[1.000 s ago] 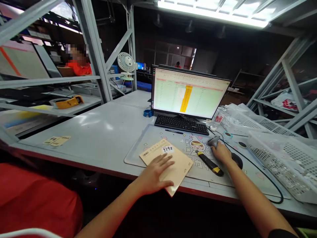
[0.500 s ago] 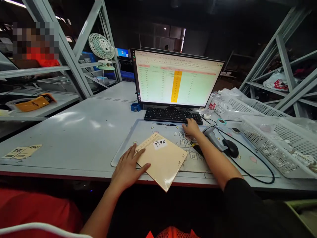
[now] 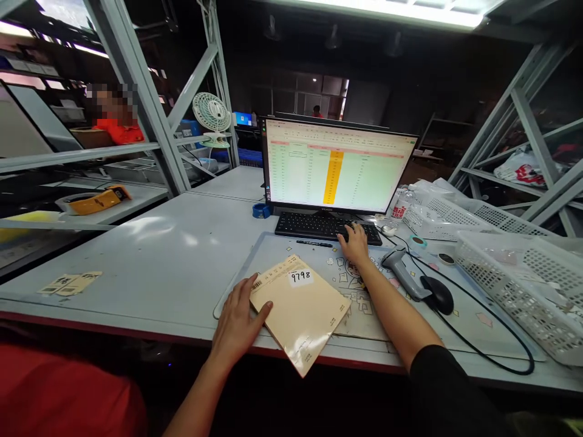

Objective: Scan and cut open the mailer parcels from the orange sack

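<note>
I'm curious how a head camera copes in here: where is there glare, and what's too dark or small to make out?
Head view: glare patches on the desk and shine at the near corner of the cream packet; head view: overhead lamp washed out white, background behind the monitor mostly dark; head view: 9798 on the label reads clearly, the monitor's small text doesn't.

Black sleeve (image 3: 449,382) on right arm (image 3: 394,309), ending near elbow; both forearms (image 3: 200,391) bare; hands (image 3: 235,323) ungloved.

Grey table (image 3: 155,261) bearing mat (image 3: 266,250), keyboard (image 3: 310,226), monitor (image 3: 300,176)
</note>
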Tool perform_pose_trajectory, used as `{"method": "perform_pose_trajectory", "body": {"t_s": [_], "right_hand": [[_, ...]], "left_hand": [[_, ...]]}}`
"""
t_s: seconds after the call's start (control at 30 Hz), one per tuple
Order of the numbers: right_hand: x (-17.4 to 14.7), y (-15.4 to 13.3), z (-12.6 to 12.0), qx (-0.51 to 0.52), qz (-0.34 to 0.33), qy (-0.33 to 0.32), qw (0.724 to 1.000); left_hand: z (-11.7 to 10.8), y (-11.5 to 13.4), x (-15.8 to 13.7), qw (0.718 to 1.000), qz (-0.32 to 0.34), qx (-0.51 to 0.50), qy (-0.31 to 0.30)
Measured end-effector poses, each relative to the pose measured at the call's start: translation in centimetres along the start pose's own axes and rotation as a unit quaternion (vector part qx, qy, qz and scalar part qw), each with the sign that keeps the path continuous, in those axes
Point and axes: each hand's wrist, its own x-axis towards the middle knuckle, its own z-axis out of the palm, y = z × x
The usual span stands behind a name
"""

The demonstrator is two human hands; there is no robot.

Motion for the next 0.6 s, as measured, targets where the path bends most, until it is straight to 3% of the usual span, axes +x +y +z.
{"method": "perform_pose_trajectory", "body": {"t_s": [0.07,0.13,0.17,0.23,0.27,0.3,0.37,0.47,0.53,0.6], "right_hand": [[-0.9,-2.2,-1.0,0.055,-0.048,-0.057,0.996],[-2.6,-4.5,-1.9,0.102,-0.081,-0.216,0.968],[-3.7,-5.5,-2.3,0.135,-0.091,-0.318,0.934],[-6.3,-7.2,-3.3,0.2,-0.103,-0.493,0.841],[-7.7,-7.8,-3.9,0.222,-0.106,-0.54,0.805],[-9.0,-8.1,-4.6,0.235,-0.108,-0.557,0.789],[-11.5,-7.8,-6.5,0.242,-0.109,-0.543,0.797],[-15.5,-4.2,-10.9,0.287,-0.05,-0.437,0.851],[-19.5,-0.4,-15.0,0.334,0.036,-0.269,0.903],[-24.8,3.6,-19.6,0.311,0.132,-0.009,0.941]], "left_hand": [[-0.3,-0.4,-0.3,0.999,0.025,-0.029,0.037],[-0.5,-0.8,-0.6,0.994,0.056,-0.047,0.081],[-0.6,-1.0,-0.8,0.991,0.069,-0.053,0.104],[-0.8,-1.4,-1.0,0.985,0.081,-0.069,0.135],[-0.8,-1.5,-1.1,0.984,0.079,-0.079,0.139],[-0.9,-1.5,-1.2,0.984,0.075,-0.09,0.135],[-1.0,-1.5,-1.0,0.984,0.071,-0.118,0.111],[-1.1,-1.1,-0.6,0.982,0.078,-0.151,0.079],[-1.3,-0.6,-0.4,0.981,0.078,-0.159,0.076],[-1.5,0.0,-0.4,0.982,0.085,-0.151,0.081]]}}
